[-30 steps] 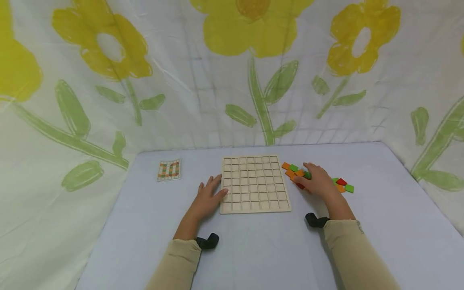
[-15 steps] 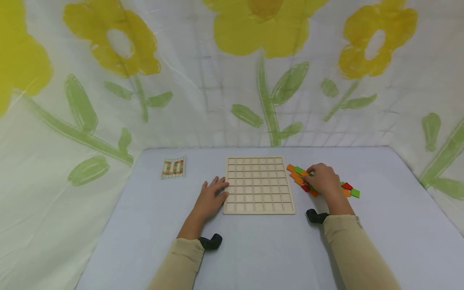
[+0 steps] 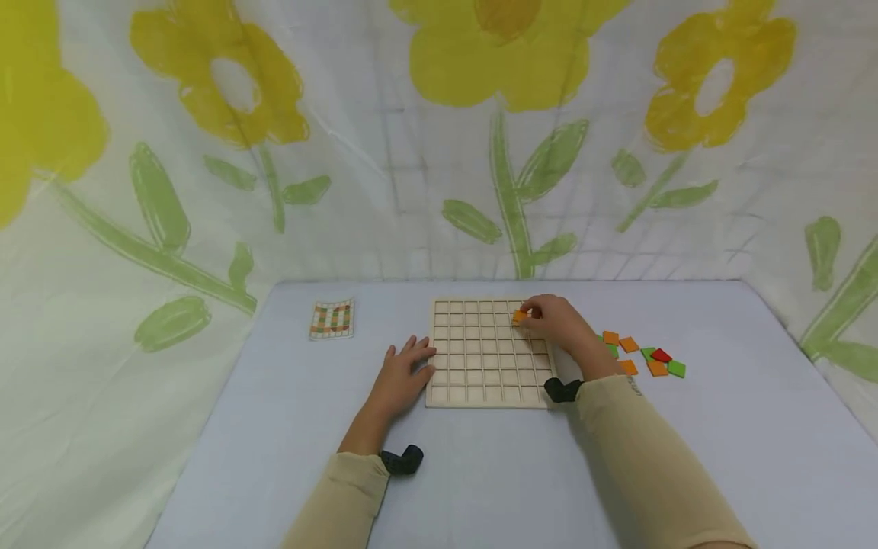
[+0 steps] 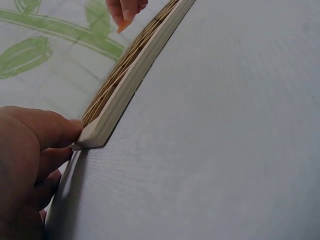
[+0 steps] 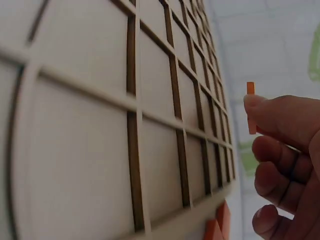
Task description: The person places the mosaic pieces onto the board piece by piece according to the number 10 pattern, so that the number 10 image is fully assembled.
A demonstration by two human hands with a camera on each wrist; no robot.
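A wooden grid board (image 3: 483,374) lies in the middle of the table, its cells bare where they show. My left hand (image 3: 400,381) rests at its left edge, fingers spread. The left wrist view shows the thumb (image 4: 60,131) touching the frame near a corner. Over the board's far right part, my right hand (image 3: 559,324) pinches an orange square tile (image 3: 519,316) between thumb and fingers. The right wrist view has the orange tile (image 5: 251,107) held on edge, apart from the grid, and the other fingers (image 5: 270,177) curled below.
Several loose tiles lie right of the board, among them an orange tile (image 3: 629,345), a red tile (image 3: 661,355) and a green tile (image 3: 676,369). A small card with a coloured grid pattern (image 3: 332,319) lies at the back left. A flower-printed curtain (image 3: 384,191) hangs behind the table.
My right hand has left the tile pile and moved left over the board with an orange tile in its fingers. The left hand stays at the board's edge.
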